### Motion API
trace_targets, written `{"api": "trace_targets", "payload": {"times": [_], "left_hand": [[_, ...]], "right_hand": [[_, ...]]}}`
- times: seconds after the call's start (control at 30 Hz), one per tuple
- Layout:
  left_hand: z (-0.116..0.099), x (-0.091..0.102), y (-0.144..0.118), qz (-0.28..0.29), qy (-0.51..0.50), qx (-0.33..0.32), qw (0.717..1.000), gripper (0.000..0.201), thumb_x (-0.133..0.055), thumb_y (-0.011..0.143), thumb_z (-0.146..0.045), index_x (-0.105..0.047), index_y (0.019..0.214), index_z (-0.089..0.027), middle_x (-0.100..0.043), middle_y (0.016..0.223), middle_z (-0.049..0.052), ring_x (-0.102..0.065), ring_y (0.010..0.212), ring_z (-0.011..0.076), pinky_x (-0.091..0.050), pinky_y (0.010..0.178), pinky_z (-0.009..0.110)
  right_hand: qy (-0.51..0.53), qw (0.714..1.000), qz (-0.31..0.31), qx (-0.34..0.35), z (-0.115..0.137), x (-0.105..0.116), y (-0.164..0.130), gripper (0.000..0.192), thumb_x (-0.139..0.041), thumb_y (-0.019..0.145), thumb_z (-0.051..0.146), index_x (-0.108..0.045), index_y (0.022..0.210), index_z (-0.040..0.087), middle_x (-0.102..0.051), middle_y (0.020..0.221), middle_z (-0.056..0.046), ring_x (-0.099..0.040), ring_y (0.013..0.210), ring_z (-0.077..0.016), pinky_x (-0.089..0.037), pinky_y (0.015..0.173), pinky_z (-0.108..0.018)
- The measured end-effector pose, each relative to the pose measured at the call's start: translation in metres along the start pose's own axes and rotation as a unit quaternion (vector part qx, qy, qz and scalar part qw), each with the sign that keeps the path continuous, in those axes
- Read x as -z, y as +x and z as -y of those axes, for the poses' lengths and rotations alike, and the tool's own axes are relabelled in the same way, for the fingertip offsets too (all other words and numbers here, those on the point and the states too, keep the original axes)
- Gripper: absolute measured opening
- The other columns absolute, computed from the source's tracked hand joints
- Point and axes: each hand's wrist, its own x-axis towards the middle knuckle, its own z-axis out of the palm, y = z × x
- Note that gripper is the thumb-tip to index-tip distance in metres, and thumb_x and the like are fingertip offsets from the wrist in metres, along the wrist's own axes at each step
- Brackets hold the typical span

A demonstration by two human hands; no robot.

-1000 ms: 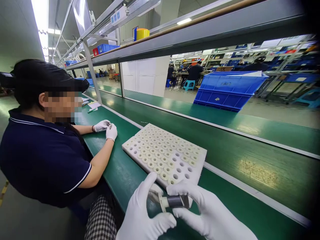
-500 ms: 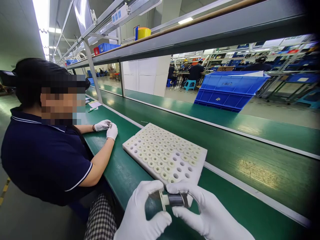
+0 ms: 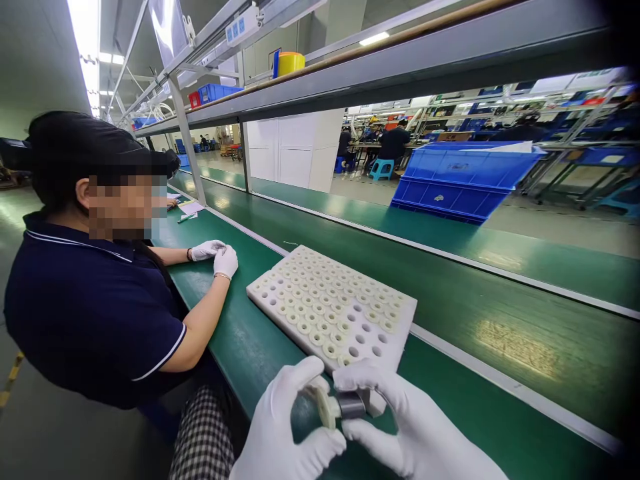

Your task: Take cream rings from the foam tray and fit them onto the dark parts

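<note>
1. Biggest thing here is the green workbench [image 3: 450,293], a long strip running off into the distance, with a metal shelf [image 3: 400,60] overhead. I'm sat at its near edge.

2. On my left, a co-worker in a navy polo [image 3: 90,313] sits at the same near edge, both white-gloved hands [image 3: 216,257] together on the bench, well apart from mine.

3. A blue crate [image 3: 460,180] sits on the far side of the bench, tilted a bit. A yellow tub [image 3: 290,63] and small blue bins [image 3: 215,92] are up on the shelf.

4. Right in front of me, near the bench's near edge, lies a white foam tray [image 3: 333,310], a flat block full of round holes. Most holes have little white ring parts in them; a few at the near corner look empty.

5. My left hand [image 3: 285,433], in a white glove, is curled, thumb up top and fingers below, pinching the white flanged end of the part.

6. My right hand [image 3: 415,433], gloved too, pinches the dark end, index finger over the top, thumb under it.

7. The small bobbin [image 3: 340,405] itself: a white flange with a dark grey cylinder on it, held sideways between both hands, off the bench, just in front of the tray's near corner. The finer detail is too small for me to make out.
</note>
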Motion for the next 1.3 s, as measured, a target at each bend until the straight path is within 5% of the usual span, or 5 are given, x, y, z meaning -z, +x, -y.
{"api": "trace_targets", "payload": {"times": [0.2,0.67,0.93,1.13,1.3], "left_hand": [[0.008,-0.004,-0.004,-0.034,0.072,-0.106,0.991,0.066,-0.068,0.09,-0.032,-0.037,0.148,-0.04,-0.055,0.138,0.001,-0.055,0.128,0.0153,-0.043,0.111,0.026],[-0.008,-0.006,0.01,-0.019,-0.193,0.012,0.981,0.06,-0.07,0.081,-0.063,-0.064,0.115,-0.014,-0.064,0.1,0.009,-0.059,0.09,0.0181,-0.047,0.085,0.028],[-0.021,-0.01,0.017,0.061,-0.363,0.131,0.92,0.068,-0.071,0.075,-0.071,-0.053,0.095,-0.008,-0.049,0.076,0.002,-0.05,0.06,0.0061,-0.042,0.055,0.019],[-0.016,-0.021,0.019,0.097,-0.398,0.153,0.899,0.064,-0.067,0.079,-0.07,-0.047,0.093,-0.011,-0.049,0.07,0.0,-0.044,0.049,0.0033,-0.033,0.046,0.017],[0.004,-0.035,0.024,0.078,-0.33,0.168,0.925,0.067,-0.072,0.074,-0.069,-0.045,0.094,-0.011,-0.049,0.076,0.001,-0.045,0.06,0.0064,-0.036,0.053,0.02]], "right_hand": [[0.01,1.0,-0.012,0.005,0.0,-0.001,-0.001,0.026,-0.065,0.088,0.021,-0.058,0.113,0.024,-0.068,0.098,-0.001,-0.067,0.082,-0.0105,-0.056,0.074,-0.02],[0.062,0.998,-0.024,0.006,0.008,0.0,-0.001,0.024,-0.074,0.081,0.025,-0.064,0.103,0.026,-0.069,0.086,0.003,-0.063,0.072,-0.0097,-0.055,0.066,-0.017],[0.066,0.995,0.028,-0.066,-0.006,0.01,-0.004,0.024,-0.047,0.098,0.034,-0.062,0.112,0.021,-0.067,0.086,-0.004,-0.064,0.076,-0.0151,-0.055,0.072,-0.028],[0.046,0.99,0.097,-0.089,-0.006,-0.006,-0.004,0.042,-0.062,0.087,0.028,-0.058,0.129,0.027,-0.068,0.097,-0.002,-0.066,0.081,-0.0161,-0.054,0.073,-0.027],[-0.102,0.991,0.082,-0.032,-0.002,-0.03,0.001,0.02,-0.053,0.088,0.021,-0.067,0.103,0.023,-0.066,0.089,-0.004,-0.065,0.078,-0.0156,-0.053,0.072,-0.027]]}}
